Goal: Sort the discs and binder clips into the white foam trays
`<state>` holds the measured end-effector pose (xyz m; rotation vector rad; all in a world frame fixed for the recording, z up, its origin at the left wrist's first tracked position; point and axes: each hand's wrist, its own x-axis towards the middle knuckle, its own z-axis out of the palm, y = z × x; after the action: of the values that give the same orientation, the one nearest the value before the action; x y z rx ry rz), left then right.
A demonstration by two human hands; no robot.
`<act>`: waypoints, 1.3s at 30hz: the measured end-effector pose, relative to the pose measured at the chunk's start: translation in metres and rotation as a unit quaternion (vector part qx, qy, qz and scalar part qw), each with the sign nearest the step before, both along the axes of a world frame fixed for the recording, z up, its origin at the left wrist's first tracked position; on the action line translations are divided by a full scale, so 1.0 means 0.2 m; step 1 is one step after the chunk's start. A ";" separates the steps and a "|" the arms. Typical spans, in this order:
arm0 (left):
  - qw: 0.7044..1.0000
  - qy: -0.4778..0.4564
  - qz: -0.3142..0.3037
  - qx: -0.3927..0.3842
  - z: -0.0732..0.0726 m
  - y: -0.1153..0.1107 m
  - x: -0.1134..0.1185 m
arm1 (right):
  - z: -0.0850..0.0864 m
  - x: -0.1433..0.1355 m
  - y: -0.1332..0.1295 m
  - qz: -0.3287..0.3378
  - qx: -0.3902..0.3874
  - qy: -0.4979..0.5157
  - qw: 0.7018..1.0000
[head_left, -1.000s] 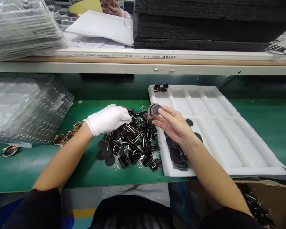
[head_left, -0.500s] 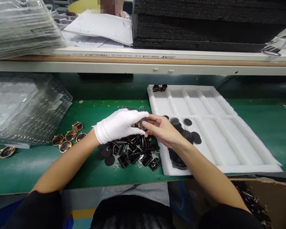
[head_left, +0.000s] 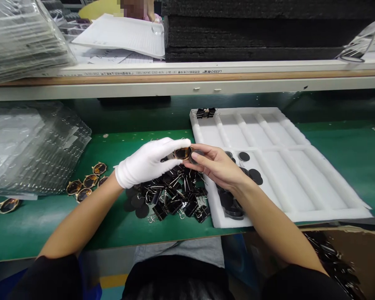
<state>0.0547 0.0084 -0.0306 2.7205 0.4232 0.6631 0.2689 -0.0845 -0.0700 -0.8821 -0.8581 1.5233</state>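
My left hand (head_left: 148,162), in a white glove, grips a gold-rimmed watch case (head_left: 182,154) with a dark inside between thumb and fingers. Bare, my right hand (head_left: 220,168) pinches a dark round disc (head_left: 196,156) close beside the case's right edge. Below both hands lies a heap of black binder clips (head_left: 175,198), with several black discs (head_left: 138,203) at its left side. More black discs (head_left: 255,176) rest in the near left part of a white foam tray (head_left: 287,215), some hidden by my right forearm. Several similar watch cases (head_left: 90,181) lie left of my gloved hand.
Stacked clear plastic trays (head_left: 40,154) stand at the left on the green table (head_left: 112,233). A white shelf edge (head_left: 128,91) crosses behind, carrying black foam sheets (head_left: 253,37). At lower right, a cardboard box (head_left: 362,258) holds more clips. A co-worker's arm shows beyond the shelf.
The disc in my right hand has moved from over the watch case to its right side. The case's dark inside now shows between my gloved fingers.
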 end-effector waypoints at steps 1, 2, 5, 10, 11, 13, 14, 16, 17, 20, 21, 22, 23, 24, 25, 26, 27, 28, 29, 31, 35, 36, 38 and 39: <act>1.000 -0.004 -0.004 0.005 0.00 -0.01 0.01 | 0.00 0.00 0.00 -0.013 0.001 -0.001 1.000; 1.000 -0.006 -0.007 0.011 0.00 -0.01 0.01 | -0.01 -0.01 0.01 -0.024 0.000 -0.004 1.000; 1.000 0.000 -0.006 0.025 0.00 -0.02 0.02 | -0.01 -0.02 0.02 -0.060 -0.008 -0.035 0.998; 0.999 0.004 -0.036 0.012 -0.01 -0.02 0.04 | -0.02 -0.04 0.02 -0.100 -0.002 -0.086 0.991; 0.999 0.012 -0.050 0.009 -0.01 -0.02 0.04 | -0.02 -0.04 0.02 -0.102 0.004 -0.093 0.990; 0.996 0.030 -0.086 -0.004 0.01 -0.03 0.03 | -0.03 -0.05 0.02 -0.109 0.029 -0.110 0.988; 0.993 0.040 -0.107 -0.018 0.03 -0.03 0.03 | -0.03 -0.05 0.02 -0.114 0.047 -0.118 0.985; 0.985 0.057 -0.148 -0.062 0.07 -0.05 0.01 | -0.05 -0.04 0.02 -0.128 0.081 -0.131 0.980; 0.981 0.062 -0.161 -0.090 0.08 -0.06 0.01 | -0.05 -0.04 0.02 -0.134 0.093 -0.135 0.977; 0.974 0.019 -0.121 -0.190 0.10 -0.10 0.01 | -0.05 -0.04 0.02 -0.140 0.103 -0.148 0.974; 0.969 -0.016 -0.081 -0.232 0.09 -0.11 0.02 | -0.05 -0.04 0.02 -0.140 0.106 -0.152 0.973; 0.960 -0.053 -0.040 -0.271 0.08 -0.13 0.03 | -0.05 -0.05 0.01 -0.140 0.112 -0.155 0.972; 0.950 -0.082 -0.007 -0.303 0.07 -0.14 0.04 | -0.05 -0.06 0.01 -0.140 0.121 -0.156 0.970; 0.942 -0.099 0.016 -0.320 0.05 -0.15 0.05 | -0.06 -0.06 0.01 -0.140 0.130 -0.157 0.969; 0.941 -0.101 0.031 -0.322 0.04 -0.16 0.06 | -0.06 -0.07 0.01 -0.139 0.137 -0.157 0.968; 0.944 -0.090 0.042 -0.313 0.04 -0.17 0.07 | -0.06 -0.07 0.01 -0.135 0.138 -0.159 0.968; 0.949 -0.074 0.050 -0.301 0.03 -0.17 0.08 | -0.06 -0.07 0.01 -0.128 0.134 -0.160 0.969; 0.952 -0.059 0.060 -0.293 0.03 -0.17 0.08 | -0.07 -0.07 0.01 -0.116 0.123 -0.161 0.972; 0.953 -0.047 0.069 -0.291 0.03 -0.17 0.09 | -0.07 -0.07 0.01 -0.098 0.110 -0.160 0.976; 0.950 -0.036 0.084 -0.299 0.04 -0.16 0.09 | -0.06 -0.06 0.01 -0.058 0.085 -0.148 0.984; 0.949 -0.065 0.128 -0.279 0.02 -0.14 0.08 | -0.04 -0.06 0.02 -0.036 0.051 -0.097 0.993; 0.956 -0.073 0.135 -0.252 0.01 -0.13 0.07 | -0.04 -0.06 0.03 -0.043 0.039 -0.080 0.995; 0.977 -0.072 0.128 -0.154 -0.01 -0.12 0.07 | -0.03 -0.06 0.03 -0.062 0.011 -0.045 0.997; 0.988 -0.059 0.116 -0.087 -0.01 -0.12 0.07 | -0.03 -0.06 0.04 -0.072 -0.002 -0.031 0.997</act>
<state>0.0678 -0.0148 -0.0333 2.4753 0.7391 0.8026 0.2573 -0.0772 -0.0752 -0.9786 -0.8189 1.3789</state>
